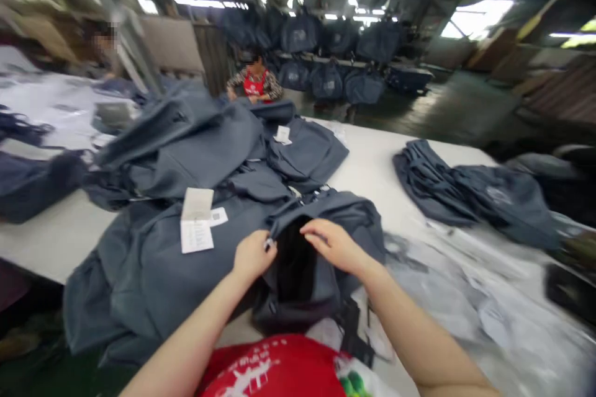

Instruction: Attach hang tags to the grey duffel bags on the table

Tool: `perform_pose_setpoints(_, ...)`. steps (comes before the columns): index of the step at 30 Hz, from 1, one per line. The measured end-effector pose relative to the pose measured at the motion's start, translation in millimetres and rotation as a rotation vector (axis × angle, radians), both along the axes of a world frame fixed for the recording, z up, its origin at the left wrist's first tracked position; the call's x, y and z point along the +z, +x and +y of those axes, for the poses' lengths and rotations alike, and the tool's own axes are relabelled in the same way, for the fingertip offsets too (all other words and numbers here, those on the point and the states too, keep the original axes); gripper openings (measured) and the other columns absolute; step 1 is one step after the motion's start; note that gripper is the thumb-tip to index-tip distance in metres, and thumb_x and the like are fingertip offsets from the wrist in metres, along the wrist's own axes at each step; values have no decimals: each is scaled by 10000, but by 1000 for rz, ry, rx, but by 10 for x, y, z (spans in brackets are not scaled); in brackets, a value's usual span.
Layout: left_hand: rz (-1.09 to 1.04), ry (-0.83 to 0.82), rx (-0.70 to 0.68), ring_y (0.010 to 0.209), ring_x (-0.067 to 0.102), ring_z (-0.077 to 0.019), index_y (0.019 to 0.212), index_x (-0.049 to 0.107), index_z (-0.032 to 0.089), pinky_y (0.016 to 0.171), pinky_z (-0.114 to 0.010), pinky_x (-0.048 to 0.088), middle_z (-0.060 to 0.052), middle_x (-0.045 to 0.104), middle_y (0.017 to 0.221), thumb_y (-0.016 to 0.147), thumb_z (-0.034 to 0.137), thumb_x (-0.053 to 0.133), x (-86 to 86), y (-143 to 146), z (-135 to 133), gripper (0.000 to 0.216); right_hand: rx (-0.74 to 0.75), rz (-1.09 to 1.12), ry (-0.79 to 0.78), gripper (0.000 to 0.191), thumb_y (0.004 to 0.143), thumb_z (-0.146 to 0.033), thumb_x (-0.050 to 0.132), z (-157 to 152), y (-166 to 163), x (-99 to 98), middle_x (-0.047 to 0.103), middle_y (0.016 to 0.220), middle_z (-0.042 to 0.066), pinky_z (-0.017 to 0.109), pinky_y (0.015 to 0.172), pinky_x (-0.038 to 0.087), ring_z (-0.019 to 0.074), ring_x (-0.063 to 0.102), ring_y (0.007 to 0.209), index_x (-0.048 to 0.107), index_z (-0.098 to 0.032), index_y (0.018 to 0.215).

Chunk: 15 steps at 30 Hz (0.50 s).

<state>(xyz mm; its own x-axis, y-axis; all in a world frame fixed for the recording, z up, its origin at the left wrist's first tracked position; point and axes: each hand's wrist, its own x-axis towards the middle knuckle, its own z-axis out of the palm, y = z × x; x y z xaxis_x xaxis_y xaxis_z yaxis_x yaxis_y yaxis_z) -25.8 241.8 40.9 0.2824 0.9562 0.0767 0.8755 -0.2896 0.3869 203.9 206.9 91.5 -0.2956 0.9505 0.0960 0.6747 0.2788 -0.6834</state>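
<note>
Slate-blue cloth bag (326,290) sits on the near side of the bench (367,155), directly in front of the wearer, mouth parted and facing up, interior dark. Left hand (251,255): thumb and fingers pinch the left rim, a small shiny metal piece (269,242) by the thumb. Right hand (333,245): fingers bent over the far right of the mouth, thumb near the forefinger; cannot tell whether cloth is caught between them

Beside the bag, left: heaped slate-blue goods (153,260) with a white label (197,220) lying on top. Right: crumpled clear plastic (433,285)

Step in hand, judged: handling the bag's mouth, rim drawn apart. Next move, judged: calls for a steady left pinch and a sure right hold on the opposite edge, since soft walls would likely sag inward if either side slackened
</note>
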Motion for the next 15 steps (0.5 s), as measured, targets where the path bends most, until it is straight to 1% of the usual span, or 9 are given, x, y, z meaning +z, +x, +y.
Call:
perform_pose_setpoints(2, 13, -60, -2, 951, 645, -274, 1047, 622, 147, 808, -359, 481, -135, 684, 1024, 857, 369, 473, -128, -14, 33, 328, -246, 210, 142, 224, 926, -317, 477, -223, 419, -38, 692, 954, 47, 311, 860, 483, 167, 635, 911, 663, -198, 962)
perform_pose_setpoints(3, 37, -64, 16, 966, 643, -273, 1056, 623, 158, 814, -353, 481, -123, 687, 1035, 855, 408, 478, -194, -15, 31, 352, -394, 253, 184, 248, 925, -347, 470, -353, 609, -119, 694, 889, 45, 297, 808, 490, 163, 640, 842, 659, -187, 907)
perform_pose_setpoints(4, 59, -64, 23, 977, 641, -274, 1068, 624, 163, 815, -347, 481, -116, 689, 1039, 853, 435, 480, -248, -17, 20, 375, -534, 234, 180, 269, 920, -370, 469, -504, 774, -243, 690, 831, 42, 285, 762, 489, 160, 635, 783, 650, -181, 859)
perform_pose_setpoints(5, 82, -58, 29, 978, 642, -273, 1073, 626, 168, 808, -339, 483, -109, 694, 1030, 851, 458, 479, -286, -21, 4, 393, -652, 164, 122, 286, 918, -385, 465, -674, 905, -405, 687, 801, 42, 277, 732, 481, 159, 627, 748, 643, -177, 835)
perform_pose_setpoints(7, 117, -33, 26, 976, 643, -276, 1086, 625, 165, 795, -331, 485, -107, 698, 1015, 853, 494, 469, -314, -38, -30, 432, -793, -31, -108, 298, 921, -384, 447, -1052, 1047, -810, 692, 803, 51, 268, 707, 462, 160, 618, 735, 644, -172, 849)
perform_pose_setpoints(9, 137, 4, 20, 980, 641, -279, 1095, 619, 155, 797, -330, 487, -112, 694, 1017, 857, 530, 455, -297, -54, -59, 473, -816, -152, -365, 263, 916, -341, 457, -1424, 1042, -1246, 702, 825, 55, 253, 695, 447, 155, 623, 743, 655, -173, 878)
perform_pose_setpoints(12, 166, 23, 11, 990, 630, -259, 1134, 596, 160, 821, -325, 488, -82, 680, 1036, 850, 586, 450, -229, -49, -104, 532, -812, -206, -561, 151, 820, -284, 600, -1865, 877, -1787, 706, 838, 70, 252, 690, 438, 170, 637, 759, 669, -162, 876)
perform_pose_setpoints(13, 179, 19, 11, 996, 625, -246, 1156, 582, 166, 833, -323, 487, -62, 672, 1040, 845, 602, 449, -199, -36, -122, 551, -812, -233, -601, 186, 776, -290, 651, -1968, 807, -1919, 703, 882, 91, 266, 714, 438, 192, 639, 807, 667, -151, 900)
perform_pose_setpoints(15, 196, 28, 34, 1019, 615, -227, 1191, 553, 173, 864, -326, 482, -28, 655, 1052, 837, 618, 456, -132, -3, -165, 576, -797, -293, -652, 366, 693, -324, 730, -2102, 672, -2116, 675, 1002, 140, 310, 801, 430, 249, 614, 949, 647, -130, 993)
